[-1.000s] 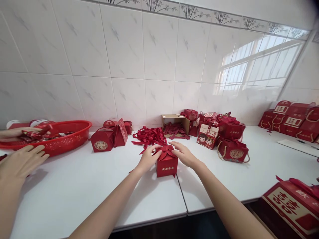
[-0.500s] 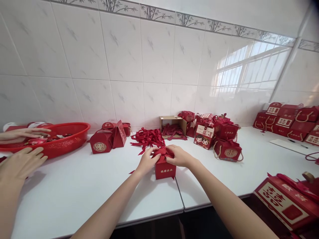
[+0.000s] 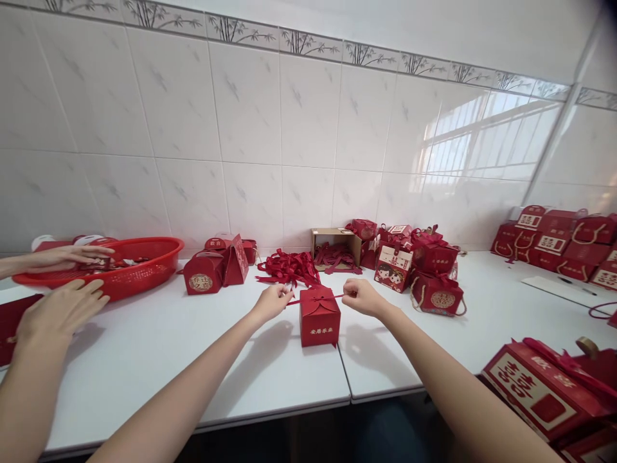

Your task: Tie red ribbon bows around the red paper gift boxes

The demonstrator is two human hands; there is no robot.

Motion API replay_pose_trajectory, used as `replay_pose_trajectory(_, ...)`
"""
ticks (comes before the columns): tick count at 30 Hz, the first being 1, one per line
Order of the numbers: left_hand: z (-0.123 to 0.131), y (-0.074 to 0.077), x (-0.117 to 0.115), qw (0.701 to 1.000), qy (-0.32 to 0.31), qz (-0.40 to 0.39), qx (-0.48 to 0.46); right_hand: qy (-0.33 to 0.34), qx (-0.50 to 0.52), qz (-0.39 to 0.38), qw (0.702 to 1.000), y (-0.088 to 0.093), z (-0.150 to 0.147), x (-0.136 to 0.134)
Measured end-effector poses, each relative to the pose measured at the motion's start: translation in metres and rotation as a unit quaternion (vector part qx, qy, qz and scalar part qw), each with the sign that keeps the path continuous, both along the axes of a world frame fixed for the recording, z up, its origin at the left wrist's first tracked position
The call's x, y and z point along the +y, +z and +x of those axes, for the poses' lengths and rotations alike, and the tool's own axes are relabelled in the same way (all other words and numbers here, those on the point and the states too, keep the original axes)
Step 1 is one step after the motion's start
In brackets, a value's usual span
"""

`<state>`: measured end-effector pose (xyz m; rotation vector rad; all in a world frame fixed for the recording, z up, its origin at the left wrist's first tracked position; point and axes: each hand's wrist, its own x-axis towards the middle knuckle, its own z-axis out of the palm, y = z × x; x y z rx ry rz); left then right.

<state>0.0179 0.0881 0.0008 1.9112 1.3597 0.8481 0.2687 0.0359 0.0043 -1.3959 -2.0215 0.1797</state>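
A small red gift box [image 3: 320,321] with gold characters on its front stands upright on the white table. Its top flaps are folded together, and a thin red ribbon [image 3: 331,297] crosses over them, stretched taut to both sides. To the left of the box, my left hand [image 3: 274,301] pinches one ribbon end. On the other side, my right hand [image 3: 361,297] is closed in a fist around the other end. Neither hand touches the box. A pile of loose red ribbons [image 3: 292,265] lies just behind it.
At the left, another person's hands [image 3: 65,305] are at a red plastic basket [image 3: 144,283]. Red boxes [image 3: 205,275] stand behind-left. An open carton [image 3: 315,247] holds ribbons. Finished-looking boxes [image 3: 438,292] cluster right, more are stacked [image 3: 554,241] far right, and one [image 3: 544,389] sits near front right.
My hands have left the box top and moved apart to either side, drawing the ribbon taut. The box stays in place. The view has turned slightly left.
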Motion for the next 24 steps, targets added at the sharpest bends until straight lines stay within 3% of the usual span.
replay_pose_trajectory(6, -0.012, 0.043, -0.002, 0.97, -0.155, -0.176, 0.069, -0.027, -0.009, 0.02, 0.999, 0.008, -0.01, -0.003)
replay_pose_trajectory(10, -0.003, 0.057, -0.013, 0.966, -0.196, -0.166, 0.026, -0.047, 0.057, 0.028, 0.997, 0.01, -0.028, -0.005)
replay_pose_trajectory(13, 0.008, 0.048, -0.023, 0.98, -0.168, -0.104, -0.021, -0.033, 0.12, 0.012, 0.992, 0.01, -0.041, -0.011)
replay_pose_trajectory(19, 0.027, 0.013, -0.047, 0.993, -0.085, 0.068, -0.042, 0.011, 0.211, -0.068, 0.975, 0.005, -0.061, -0.018)
replay_pose_trajectory(24, 0.03, -0.004, -0.055, 0.971, -0.107, 0.213, 0.01, 0.004, 0.251, -0.139, 0.958, 0.002, -0.064, -0.02)
